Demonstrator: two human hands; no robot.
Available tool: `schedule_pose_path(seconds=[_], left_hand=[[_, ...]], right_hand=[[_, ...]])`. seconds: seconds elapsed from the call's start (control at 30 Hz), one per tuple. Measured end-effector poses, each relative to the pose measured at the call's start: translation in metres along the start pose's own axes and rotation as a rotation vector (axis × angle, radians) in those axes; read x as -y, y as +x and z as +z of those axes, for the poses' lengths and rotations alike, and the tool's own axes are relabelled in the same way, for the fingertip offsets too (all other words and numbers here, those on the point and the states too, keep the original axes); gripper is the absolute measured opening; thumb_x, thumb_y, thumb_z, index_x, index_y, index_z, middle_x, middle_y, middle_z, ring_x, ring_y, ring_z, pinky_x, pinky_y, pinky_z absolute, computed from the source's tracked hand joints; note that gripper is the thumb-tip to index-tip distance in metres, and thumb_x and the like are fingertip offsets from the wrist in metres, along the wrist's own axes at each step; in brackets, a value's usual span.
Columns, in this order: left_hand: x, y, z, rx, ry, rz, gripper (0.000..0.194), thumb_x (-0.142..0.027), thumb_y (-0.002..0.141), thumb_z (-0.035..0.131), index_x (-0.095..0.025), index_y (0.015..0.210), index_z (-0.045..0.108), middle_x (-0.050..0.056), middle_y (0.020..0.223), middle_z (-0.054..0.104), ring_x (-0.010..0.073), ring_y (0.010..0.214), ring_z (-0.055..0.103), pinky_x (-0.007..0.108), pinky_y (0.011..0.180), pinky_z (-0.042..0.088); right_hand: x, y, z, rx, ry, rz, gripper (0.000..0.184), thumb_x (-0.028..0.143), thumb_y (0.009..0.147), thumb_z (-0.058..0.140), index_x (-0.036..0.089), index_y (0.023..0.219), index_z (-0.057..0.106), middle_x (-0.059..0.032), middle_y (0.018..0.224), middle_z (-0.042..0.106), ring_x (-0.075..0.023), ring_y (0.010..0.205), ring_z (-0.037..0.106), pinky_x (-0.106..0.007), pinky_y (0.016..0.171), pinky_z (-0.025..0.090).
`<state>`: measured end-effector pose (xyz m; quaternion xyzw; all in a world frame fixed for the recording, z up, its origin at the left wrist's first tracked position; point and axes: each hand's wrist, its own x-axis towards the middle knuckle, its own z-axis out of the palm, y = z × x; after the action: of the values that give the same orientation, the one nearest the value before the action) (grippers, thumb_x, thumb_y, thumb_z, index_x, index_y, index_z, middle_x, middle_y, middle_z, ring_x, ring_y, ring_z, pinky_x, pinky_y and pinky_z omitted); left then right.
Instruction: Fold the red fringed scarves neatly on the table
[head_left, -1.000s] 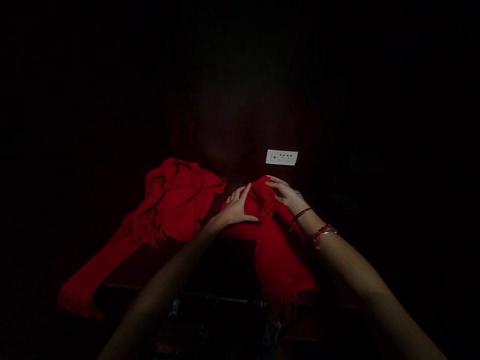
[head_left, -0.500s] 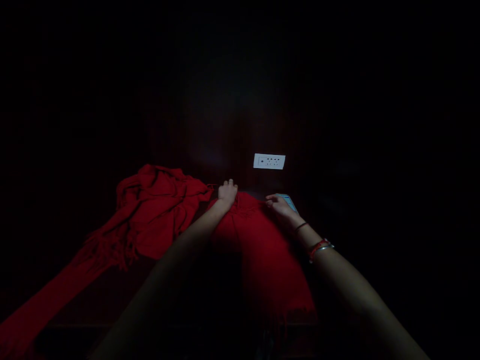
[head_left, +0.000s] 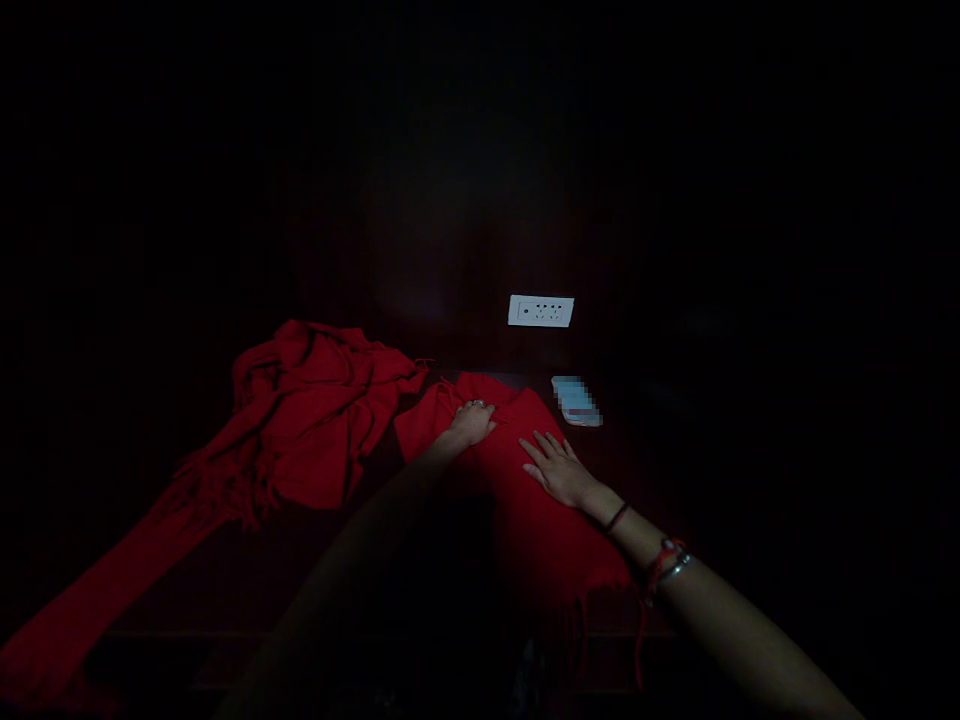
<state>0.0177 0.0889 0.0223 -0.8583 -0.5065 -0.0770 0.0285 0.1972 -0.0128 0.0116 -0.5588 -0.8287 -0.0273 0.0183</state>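
Note:
A red fringed scarf (head_left: 525, 510) lies in front of me, its lower fringe hanging at the front edge. My left hand (head_left: 472, 424) rests on its upper part, the fingers curled down into the cloth beside some tassels. To its right, my right hand (head_left: 561, 472) lies flat on the scarf with the fingers spread. Bands and a bracelet circle the right wrist. Another heap of red fringed cloth (head_left: 322, 410) sits crumpled on the left, and a strip of it trails toward the lower left.
Behind the right hand a phone (head_left: 576, 402) with a lit, pixelated screen lies on the dark surface. A white socket panel (head_left: 541, 311) is on the dark wall at the back. Most of the surroundings are too dark to make out.
My right hand has come nearer from beside the phone and flattened onto the scarf, uncovering the phone. My left hand has moved slightly right and nearer; the scarf's upper part lies more spread.

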Motion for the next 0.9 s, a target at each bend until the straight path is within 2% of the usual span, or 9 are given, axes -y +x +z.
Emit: schedule_pose_path(seconds=[0.2, 0.27, 0.33, 0.4, 0.47, 0.57, 0.7, 0.83, 0.9], left_hand=[[-0.001, -0.015, -0.004, -0.126, -0.009, -0.103, 0.031, -0.01, 0.08, 0.031, -0.014, 0.102, 0.053, 0.011, 0.101, 0.053, 0.0182, 0.093, 0.05, 0.028, 0.081, 0.038], [0.001, -0.018, -0.007, -0.219, -0.003, -0.167, 0.032, -0.014, 0.082, 0.032, -0.017, 0.109, 0.048, 0.011, 0.112, 0.047, 0.0195, 0.101, 0.045, 0.03, 0.086, 0.035], [0.005, -0.021, -0.01, -0.294, 0.004, -0.32, 0.04, -0.029, 0.081, 0.039, -0.019, 0.12, 0.038, 0.013, 0.123, 0.036, 0.0267, 0.111, 0.035, 0.039, 0.09, 0.03], [0.01, -0.022, -0.012, -0.245, -0.012, -0.482, 0.059, -0.044, 0.074, 0.046, -0.018, 0.125, 0.031, 0.016, 0.124, 0.035, 0.0337, 0.113, 0.031, 0.046, 0.087, 0.029], [0.016, -0.022, -0.013, -0.116, -0.035, -0.543, 0.06, -0.045, 0.073, 0.048, -0.015, 0.123, 0.034, 0.017, 0.113, 0.046, 0.0336, 0.107, 0.039, 0.043, 0.082, 0.035], [0.025, -0.02, -0.017, -0.03, -0.025, -0.516, 0.034, -0.026, 0.079, 0.039, -0.013, 0.109, 0.048, 0.014, 0.097, 0.056, 0.0258, 0.093, 0.052, 0.033, 0.073, 0.042], [0.035, -0.016, -0.023, -0.003, -0.015, -0.491, 0.03, -0.013, 0.079, 0.032, -0.012, 0.097, 0.056, 0.015, 0.094, 0.057, 0.0227, 0.086, 0.055, 0.032, 0.07, 0.044], [0.043, -0.014, -0.024, -0.145, 0.035, -0.429, 0.033, -0.028, 0.082, 0.033, -0.018, 0.109, 0.05, 0.015, 0.119, 0.042, 0.0287, 0.108, 0.039, 0.044, 0.083, 0.034], [0.047, -0.015, -0.022, -0.103, 0.005, -0.389, 0.045, -0.043, 0.08, 0.035, -0.022, 0.12, 0.039, 0.014, 0.125, 0.035, 0.0319, 0.113, 0.032, 0.051, 0.085, 0.028]], right_hand=[[-0.03, 0.021, 0.0, 0.06, 0.033, -0.134, 0.054, 0.049, 0.083, 0.014, 0.025, 0.131, 0.019, -0.0095, 0.136, 0.018, -0.0235, 0.124, 0.013, -0.048, 0.096, 0.014], [-0.031, 0.024, 0.0, 0.068, 0.064, -0.121, 0.054, 0.051, 0.083, 0.015, 0.025, 0.13, 0.021, -0.009, 0.136, 0.02, -0.0228, 0.124, 0.013, -0.048, 0.096, 0.014], [-0.03, 0.027, -0.001, 0.062, 0.095, -0.093, 0.055, 0.051, 0.082, 0.017, 0.024, 0.129, 0.025, -0.0093, 0.135, 0.023, -0.0225, 0.123, 0.016, -0.047, 0.096, 0.014], [-0.027, 0.028, -0.003, 0.049, 0.122, -0.069, 0.054, 0.051, 0.082, 0.02, 0.023, 0.128, 0.029, -0.0102, 0.133, 0.026, -0.0225, 0.122, 0.019, -0.047, 0.096, 0.015], [-0.023, 0.028, -0.004, 0.036, 0.138, -0.056, 0.053, 0.05, 0.082, 0.021, 0.022, 0.127, 0.031, -0.0108, 0.132, 0.028, -0.0226, 0.122, 0.02, -0.048, 0.095, 0.016], [-0.02, 0.027, -0.004, 0.017, 0.142, -0.046, 0.051, 0.047, 0.083, 0.024, 0.021, 0.126, 0.033, -0.0114, 0.131, 0.03, -0.0222, 0.121, 0.022, -0.048, 0.095, 0.015], [-0.021, 0.024, -0.004, -0.016, 0.131, -0.057, 0.049, 0.044, 0.083, 0.027, 0.019, 0.124, 0.035, -0.0124, 0.129, 0.034, -0.0215, 0.119, 0.026, -0.047, 0.096, 0.016], [-0.024, 0.017, -0.009, -0.077, 0.106, -0.078, 0.046, 0.04, 0.083, 0.031, 0.018, 0.122, 0.039, -0.0116, 0.125, 0.039, -0.0216, 0.117, 0.03, -0.046, 0.095, 0.018], [-0.025, 0.015, -0.011, -0.118, 0.099, -0.079, 0.043, 0.038, 0.083, 0.033, 0.017, 0.119, 0.042, -0.0114, 0.122, 0.043, -0.0211, 0.114, 0.033, -0.043, 0.095, 0.02]])
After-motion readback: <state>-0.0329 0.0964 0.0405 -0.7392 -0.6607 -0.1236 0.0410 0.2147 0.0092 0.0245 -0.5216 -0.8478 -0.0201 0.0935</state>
